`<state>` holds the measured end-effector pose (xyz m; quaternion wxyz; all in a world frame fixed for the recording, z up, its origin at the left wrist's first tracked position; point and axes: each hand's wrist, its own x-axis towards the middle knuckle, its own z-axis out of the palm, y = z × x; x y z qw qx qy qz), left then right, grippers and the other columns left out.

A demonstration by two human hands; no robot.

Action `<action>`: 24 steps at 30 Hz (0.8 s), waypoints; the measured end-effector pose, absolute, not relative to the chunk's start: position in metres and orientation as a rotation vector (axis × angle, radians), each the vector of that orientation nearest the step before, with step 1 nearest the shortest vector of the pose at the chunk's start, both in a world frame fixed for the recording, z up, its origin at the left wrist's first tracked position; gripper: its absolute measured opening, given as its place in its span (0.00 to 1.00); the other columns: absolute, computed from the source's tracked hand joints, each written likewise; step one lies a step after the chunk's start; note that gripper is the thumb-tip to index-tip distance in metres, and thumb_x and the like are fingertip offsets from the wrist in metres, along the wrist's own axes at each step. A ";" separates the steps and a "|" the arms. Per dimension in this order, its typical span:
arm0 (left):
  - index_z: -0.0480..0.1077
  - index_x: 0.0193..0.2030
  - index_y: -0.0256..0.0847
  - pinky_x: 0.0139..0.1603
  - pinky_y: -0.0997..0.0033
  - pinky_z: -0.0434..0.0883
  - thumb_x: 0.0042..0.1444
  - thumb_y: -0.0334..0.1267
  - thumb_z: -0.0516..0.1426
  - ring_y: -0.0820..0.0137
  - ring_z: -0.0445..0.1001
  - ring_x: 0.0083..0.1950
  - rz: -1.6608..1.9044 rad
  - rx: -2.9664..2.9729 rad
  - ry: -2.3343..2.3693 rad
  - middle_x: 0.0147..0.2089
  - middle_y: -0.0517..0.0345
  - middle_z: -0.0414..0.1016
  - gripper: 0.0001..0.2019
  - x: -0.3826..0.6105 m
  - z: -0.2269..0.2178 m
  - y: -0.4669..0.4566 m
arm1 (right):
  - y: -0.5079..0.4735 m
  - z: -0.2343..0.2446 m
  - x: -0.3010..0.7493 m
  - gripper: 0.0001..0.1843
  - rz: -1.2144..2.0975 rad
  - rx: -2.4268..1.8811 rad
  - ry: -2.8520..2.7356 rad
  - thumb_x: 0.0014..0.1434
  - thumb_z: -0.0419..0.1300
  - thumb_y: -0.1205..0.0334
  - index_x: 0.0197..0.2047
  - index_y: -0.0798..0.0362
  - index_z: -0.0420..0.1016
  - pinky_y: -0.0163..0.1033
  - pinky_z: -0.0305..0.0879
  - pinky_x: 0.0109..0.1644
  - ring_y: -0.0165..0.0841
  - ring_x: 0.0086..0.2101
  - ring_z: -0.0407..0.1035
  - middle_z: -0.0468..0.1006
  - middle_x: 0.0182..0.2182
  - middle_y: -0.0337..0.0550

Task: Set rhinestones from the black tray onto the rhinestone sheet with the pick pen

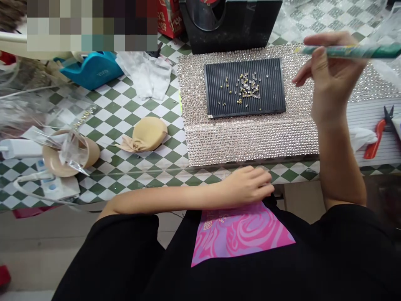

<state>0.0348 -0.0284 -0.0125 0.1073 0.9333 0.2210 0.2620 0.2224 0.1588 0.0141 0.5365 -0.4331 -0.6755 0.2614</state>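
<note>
My right hand is raised over the right part of the rhinestone mat. Between thumb and fingers it grips a slim green pen-like stick with a pale yellowish tip pointing left; the stick is slightly blurred. Below the mat, my left hand rests at the table's front edge with its fingers curled; whatever is under them is hidden. On the mat lies a black ridged tray. Small clear and yellowish stones are scattered on it, thickest right of its middle.
Left of the mat are a beige round pouch-like pad, a blue tape dispenser, white tissue and a beige cup holding plastic bags. A black box stands behind the tray. Red-handled pliers lie at right.
</note>
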 end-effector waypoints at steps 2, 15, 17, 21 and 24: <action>0.72 0.44 0.36 0.42 0.71 0.67 0.66 0.32 0.52 0.72 0.73 0.42 0.693 2.865 0.472 0.43 0.54 0.76 0.08 0.047 -0.022 -0.039 | 0.158 0.008 0.214 0.25 0.725 -1.032 -1.600 0.55 0.62 0.35 0.41 0.49 0.78 0.34 0.62 0.21 0.26 0.22 0.71 0.79 0.30 0.38; 0.74 0.49 0.39 0.58 0.70 0.67 0.66 0.29 0.50 0.71 0.75 0.49 0.596 2.947 0.256 0.48 0.54 0.77 0.12 0.064 -0.069 -0.056 | 0.154 -0.019 0.211 0.29 0.866 -1.144 -1.626 0.47 0.67 0.33 0.29 0.53 0.69 0.35 0.70 0.23 0.27 0.22 0.70 0.73 0.22 0.38; 0.75 0.49 0.39 0.59 0.70 0.66 0.66 0.29 0.50 0.72 0.75 0.49 0.599 2.948 0.230 0.47 0.55 0.77 0.13 0.063 -0.070 -0.055 | 0.154 -0.020 0.209 0.30 0.859 -1.158 -1.620 0.47 0.66 0.32 0.28 0.53 0.69 0.35 0.70 0.22 0.27 0.21 0.70 0.73 0.22 0.38; 0.76 0.47 0.40 0.59 0.71 0.67 0.67 0.30 0.50 0.72 0.75 0.48 0.583 2.977 0.192 0.48 0.55 0.77 0.12 0.062 -0.067 -0.053 | 0.154 -0.020 0.208 0.30 0.860 -1.177 -1.632 0.46 0.66 0.31 0.28 0.52 0.69 0.35 0.71 0.23 0.28 0.22 0.71 0.73 0.22 0.38; 0.76 0.46 0.42 0.59 0.71 0.67 0.67 0.31 0.50 0.73 0.75 0.48 0.559 3.017 0.220 0.48 0.55 0.78 0.13 0.061 -0.064 -0.054 | 0.154 -0.016 0.209 0.27 0.844 -1.127 -1.593 0.47 0.68 0.35 0.28 0.52 0.70 0.37 0.71 0.22 0.29 0.21 0.71 0.72 0.22 0.38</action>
